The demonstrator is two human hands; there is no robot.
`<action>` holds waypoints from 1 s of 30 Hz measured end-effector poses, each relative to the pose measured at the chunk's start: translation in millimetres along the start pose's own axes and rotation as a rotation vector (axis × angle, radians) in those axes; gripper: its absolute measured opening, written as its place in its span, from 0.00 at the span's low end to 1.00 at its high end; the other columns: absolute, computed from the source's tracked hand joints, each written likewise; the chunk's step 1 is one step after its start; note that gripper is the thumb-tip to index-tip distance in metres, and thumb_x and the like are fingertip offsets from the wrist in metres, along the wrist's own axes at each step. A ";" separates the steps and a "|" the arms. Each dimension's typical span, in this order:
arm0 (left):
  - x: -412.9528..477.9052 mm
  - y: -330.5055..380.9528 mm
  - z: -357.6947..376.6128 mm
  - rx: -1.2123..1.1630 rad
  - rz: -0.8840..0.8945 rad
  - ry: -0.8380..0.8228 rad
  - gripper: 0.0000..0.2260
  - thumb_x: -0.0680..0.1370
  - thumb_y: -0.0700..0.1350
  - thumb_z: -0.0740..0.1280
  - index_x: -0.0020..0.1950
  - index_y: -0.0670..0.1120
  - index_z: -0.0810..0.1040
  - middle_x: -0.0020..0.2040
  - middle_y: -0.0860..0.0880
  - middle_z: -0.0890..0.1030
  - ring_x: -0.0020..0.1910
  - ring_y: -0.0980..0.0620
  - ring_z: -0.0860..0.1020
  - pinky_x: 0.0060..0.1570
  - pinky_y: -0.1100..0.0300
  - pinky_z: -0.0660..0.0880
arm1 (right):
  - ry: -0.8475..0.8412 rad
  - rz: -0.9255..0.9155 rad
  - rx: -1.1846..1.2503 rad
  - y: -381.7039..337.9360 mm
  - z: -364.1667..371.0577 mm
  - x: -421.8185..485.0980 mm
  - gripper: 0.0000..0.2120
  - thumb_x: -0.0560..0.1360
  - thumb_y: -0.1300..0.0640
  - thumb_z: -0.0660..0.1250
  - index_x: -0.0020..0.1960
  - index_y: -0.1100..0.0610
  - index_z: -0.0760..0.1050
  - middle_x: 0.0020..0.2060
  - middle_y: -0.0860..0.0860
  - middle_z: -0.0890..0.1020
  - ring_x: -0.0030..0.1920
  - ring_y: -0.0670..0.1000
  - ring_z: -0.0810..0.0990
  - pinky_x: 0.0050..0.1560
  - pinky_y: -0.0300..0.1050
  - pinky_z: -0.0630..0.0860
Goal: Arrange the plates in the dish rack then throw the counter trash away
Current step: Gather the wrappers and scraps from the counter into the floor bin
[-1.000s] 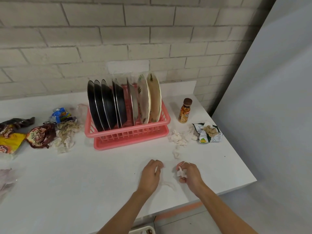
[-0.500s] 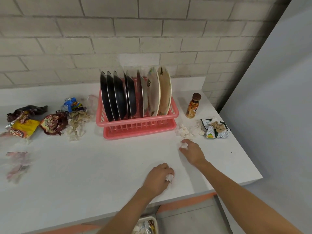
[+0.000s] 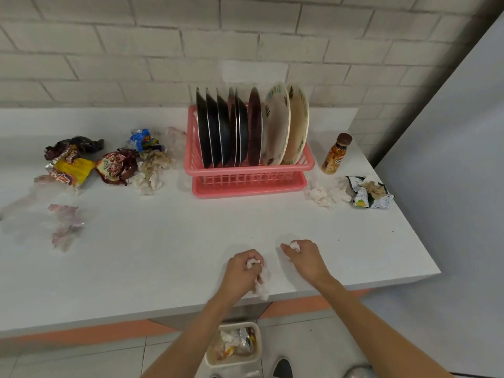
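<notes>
The plates [image 3: 252,126] all stand in the dish rack [image 3: 249,174]. Both hands [image 3: 242,272] [image 3: 304,259] squeeze tissue bits near the counter's [image 3: 163,255] front edge; wrappers [image 3: 90,165] remain.

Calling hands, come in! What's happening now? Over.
Left hand grips tissue wad; right hand pinches tissue scrap. All plates racked. Wrappers on counter; bin below.

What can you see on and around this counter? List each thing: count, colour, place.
counter: one, white, against brick wall
dish rack: one, pink, back centre
dark plates: about six, upright in rack
patterned plates: two, cream, rack's right end
bottle: one, orange, right of rack
snack wrappers: several, mixed colours, left of rack
green wrapper: one, far right
tissue heaps: two, white, either side of rack
bin: one, cream, floor below
left hand: grips tissue wad
right hand: pinches tissue scrap
</notes>
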State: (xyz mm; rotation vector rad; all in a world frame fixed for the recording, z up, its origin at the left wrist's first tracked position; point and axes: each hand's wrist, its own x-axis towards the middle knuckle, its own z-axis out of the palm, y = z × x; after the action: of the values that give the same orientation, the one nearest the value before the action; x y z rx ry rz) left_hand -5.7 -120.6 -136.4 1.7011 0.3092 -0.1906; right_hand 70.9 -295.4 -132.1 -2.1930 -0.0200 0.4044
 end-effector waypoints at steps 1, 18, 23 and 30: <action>-4.1 -2.3 -4.7 -0.025 -0.004 0.006 0.12 0.74 0.30 0.59 0.40 0.41 0.79 0.34 0.49 0.79 0.29 0.51 0.78 0.26 0.60 0.73 | -0.018 0.037 0.057 -4.5 7.0 -10.3 0.20 0.78 0.54 0.68 0.29 0.58 0.68 0.25 0.53 0.75 0.24 0.51 0.73 0.28 0.41 0.67; -89.1 -42.3 -51.2 -0.503 -0.260 0.042 0.14 0.80 0.42 0.61 0.35 0.44 0.74 0.29 0.47 0.71 0.29 0.51 0.69 0.35 0.55 0.77 | -0.215 0.214 0.354 -31.8 87.7 -134.0 0.32 0.83 0.44 0.52 0.29 0.65 0.67 0.21 0.52 0.66 0.20 0.46 0.62 0.22 0.35 0.59; -105.3 -48.4 -42.3 -0.601 -0.273 0.120 0.09 0.79 0.37 0.61 0.40 0.44 0.76 0.31 0.49 0.75 0.29 0.52 0.75 0.42 0.53 0.75 | -0.452 0.214 0.190 -20.7 96.2 -174.8 0.15 0.79 0.59 0.65 0.34 0.60 0.77 0.26 0.49 0.72 0.19 0.40 0.64 0.21 0.31 0.60; -163.5 -67.2 1.2 -0.366 -0.225 0.061 0.08 0.81 0.40 0.61 0.46 0.44 0.79 0.41 0.48 0.81 0.35 0.51 0.78 0.33 0.58 0.72 | -0.376 0.114 0.307 -6.5 103.0 -214.5 0.14 0.79 0.63 0.64 0.34 0.61 0.74 0.19 0.44 0.70 0.20 0.41 0.65 0.23 0.33 0.60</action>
State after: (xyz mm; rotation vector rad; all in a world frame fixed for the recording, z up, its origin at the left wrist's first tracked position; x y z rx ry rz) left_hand -181.8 -128.6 -150.7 1.3099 0.5477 -0.2331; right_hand -161.8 -245.4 -124.5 -1.7962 -0.0355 0.8240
